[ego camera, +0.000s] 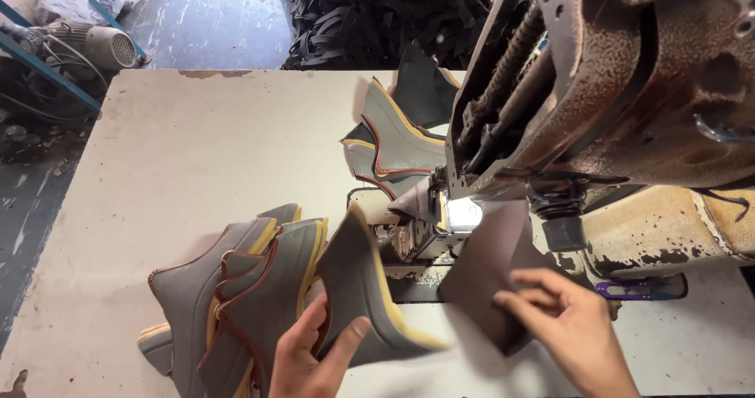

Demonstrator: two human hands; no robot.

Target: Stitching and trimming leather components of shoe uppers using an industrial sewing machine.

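Note:
My left hand grips a grey leather shoe-upper piece with a yellow edge, holding it tilted up beside the needle area of an old rusty sewing machine. My right hand pinches a dark brown leather piece that runs under the machine's foot near the lit needle zone. A pile of grey uppers with red and yellow trim lies just left of my left hand.
Sewn grey pieces are heaped behind the machine on the beige table. Purple thread snips lie right of the needle. A motor and black scraps sit on the floor beyond.

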